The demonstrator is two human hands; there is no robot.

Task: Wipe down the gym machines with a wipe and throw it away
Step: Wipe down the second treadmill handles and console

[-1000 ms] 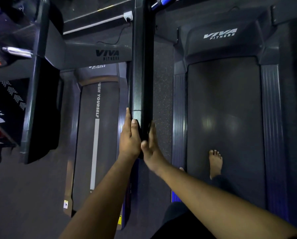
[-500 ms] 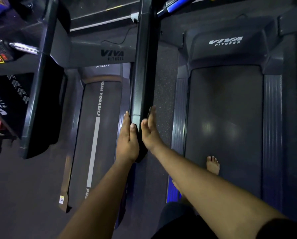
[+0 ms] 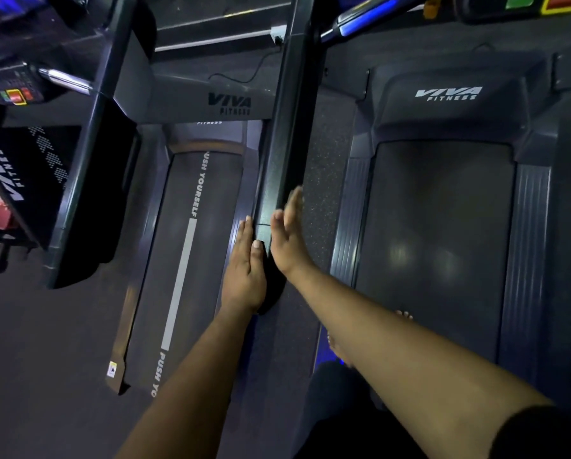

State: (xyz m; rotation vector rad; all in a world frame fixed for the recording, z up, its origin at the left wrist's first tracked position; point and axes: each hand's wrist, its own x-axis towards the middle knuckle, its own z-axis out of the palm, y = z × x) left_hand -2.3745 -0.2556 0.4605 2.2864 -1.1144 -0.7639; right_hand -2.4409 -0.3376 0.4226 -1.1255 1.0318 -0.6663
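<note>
A long black treadmill handrail [image 3: 289, 134] runs from the top centre down to its rounded end between my hands. My left hand [image 3: 244, 270] lies flat against the rail's left side, fingers straight, thumb on top of the rail. My right hand [image 3: 289, 233] presses flat against the rail's right side with straight fingers. No wipe shows in either hand; it could be hidden under a palm. Below the rail on the left lies a treadmill belt [image 3: 184, 246] marked PUSH YOURSELF. On the right is the belt [image 3: 443, 233] on which I stand.
A bare foot [image 3: 403, 315] peeks out behind my right forearm on the right belt. A second black upright and console [image 3: 88, 180] of the left treadmill stand at the left. A control panel [image 3: 15, 92] with coloured buttons is at the far left. Speckled floor [image 3: 327, 180] separates the machines.
Both hands have slid forward along the handrail, away from its rounded end. The view has tilted up a little, showing more of the consoles at the top.
</note>
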